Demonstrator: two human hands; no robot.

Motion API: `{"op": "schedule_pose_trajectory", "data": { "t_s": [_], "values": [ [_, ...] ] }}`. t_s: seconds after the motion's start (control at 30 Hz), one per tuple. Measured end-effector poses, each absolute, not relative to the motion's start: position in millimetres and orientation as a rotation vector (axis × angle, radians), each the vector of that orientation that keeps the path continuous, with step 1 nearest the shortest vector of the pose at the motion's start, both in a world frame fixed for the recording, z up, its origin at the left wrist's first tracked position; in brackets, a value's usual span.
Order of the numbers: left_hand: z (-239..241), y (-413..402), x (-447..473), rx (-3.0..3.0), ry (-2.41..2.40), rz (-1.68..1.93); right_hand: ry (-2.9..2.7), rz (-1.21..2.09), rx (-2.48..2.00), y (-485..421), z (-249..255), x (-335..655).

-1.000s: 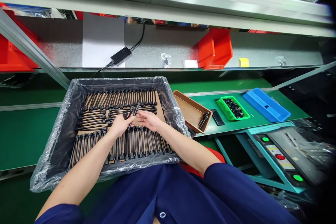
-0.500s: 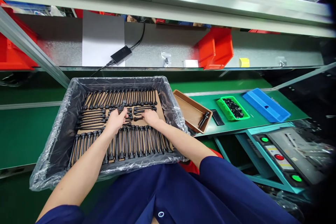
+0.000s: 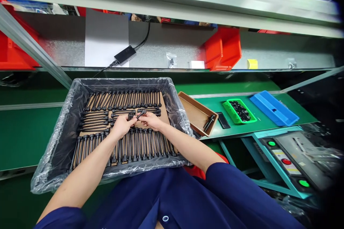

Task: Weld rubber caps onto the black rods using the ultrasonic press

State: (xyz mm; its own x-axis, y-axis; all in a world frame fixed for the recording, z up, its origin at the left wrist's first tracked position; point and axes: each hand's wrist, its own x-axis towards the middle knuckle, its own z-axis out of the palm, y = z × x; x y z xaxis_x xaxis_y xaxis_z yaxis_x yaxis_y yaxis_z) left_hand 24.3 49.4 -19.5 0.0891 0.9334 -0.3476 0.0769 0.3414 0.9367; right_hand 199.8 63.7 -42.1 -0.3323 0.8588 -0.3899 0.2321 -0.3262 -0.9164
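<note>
Head view: both hands meet over the middle of a plastic-lined tray (image 3: 67, 114). Left hand (image 3: 121, 126) curled, fingers closed round the end of a black rod (image 3: 130, 116). Right hand (image 3: 152, 121) just beside it, fingertips pinched on another black rod (image 3: 141, 113) that tilts up toward the left hand; the two rod ends nearly touch between the thumbs. Beneath the hands, rows of black rods (image 3: 139, 145) lie side by side on brown cardboard (image 3: 162, 101), one row nearer the body, one row beyond the fingers, a few lying crosswise to the left of the left hand. To the right of the right hand, outside the tray, a brown box (image 3: 194, 114) holding a couple of black parts. Farther right, a green dish (image 3: 227, 107) of small black pieces, then a blue lid (image 3: 274, 108). Blue sleeves low in frame.
</note>
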Motion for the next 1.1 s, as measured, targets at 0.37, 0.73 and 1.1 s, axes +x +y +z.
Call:
{"op": "schedule_pose_trajectory", "data": {
  "t_s": [0.37,0.73,1.1],
  "values": [
    [-21.1,59.2,15.4,1.076,1.5,1.055,0.107,1.76,-1.532,65.6,-48.3,215.5],
    [-20.8,53.5,20.3,1.152,1.429,0.963,0.028,1.81,-1.754,78.8,-65.4,229.8],
    [-19.9,52.2,21.9,1.292,1.473,0.831,-0.892,1.535,-2.05,63.9,-56.9,229.4]
  ]
}}
